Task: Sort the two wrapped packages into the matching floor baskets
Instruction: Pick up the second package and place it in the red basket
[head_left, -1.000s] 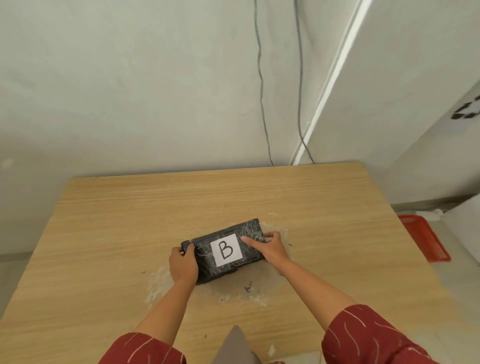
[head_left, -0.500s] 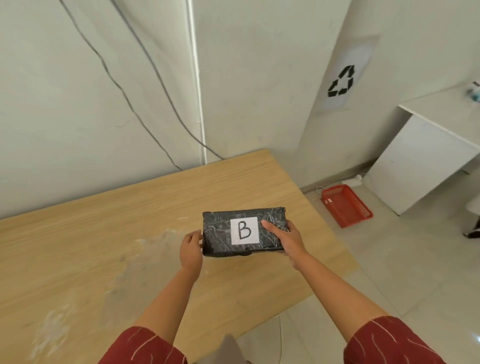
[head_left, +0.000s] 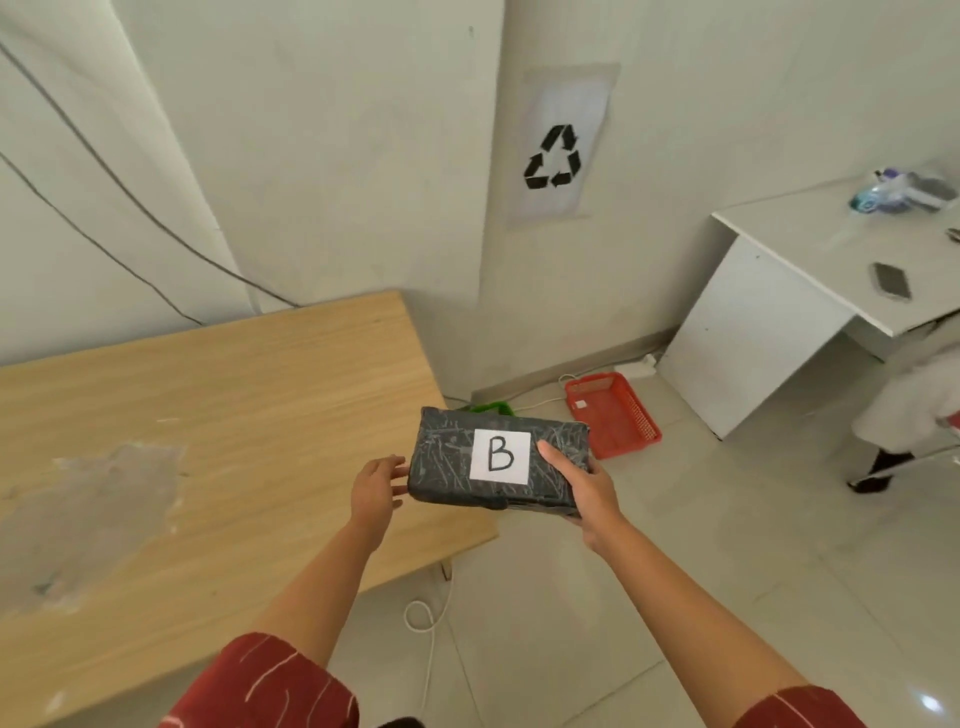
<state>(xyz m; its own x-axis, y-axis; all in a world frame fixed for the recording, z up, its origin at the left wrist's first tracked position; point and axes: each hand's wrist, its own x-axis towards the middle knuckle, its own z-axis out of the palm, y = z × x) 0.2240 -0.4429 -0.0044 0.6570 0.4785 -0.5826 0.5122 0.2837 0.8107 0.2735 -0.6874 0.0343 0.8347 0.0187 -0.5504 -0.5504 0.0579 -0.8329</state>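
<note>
A black wrapped package (head_left: 447, 457) with a white label marked "B" is held in the air past the table's right corner. My right hand (head_left: 587, 493) grips its right end, thumb on top beside the label. My left hand (head_left: 374, 488) is at its left end with the fingers spread, fingertips at most brushing the wrap. On the floor by the wall lies a red basket (head_left: 644, 421). A green basket (head_left: 493, 408) peeks out just above the package, mostly hidden. No second package is in view.
The wooden table (head_left: 208, 415) fills the left side. A white desk (head_left: 753, 338) with a phone (head_left: 891, 280) stands at the right; a person's legs (head_left: 883, 467) are beside it. A white cable (head_left: 421, 618) loops on the tiled floor.
The view has swung right and the package has gone from the tabletop out past the table's corner. My left hand has loosened from its left end; the right hand keeps its grip.
</note>
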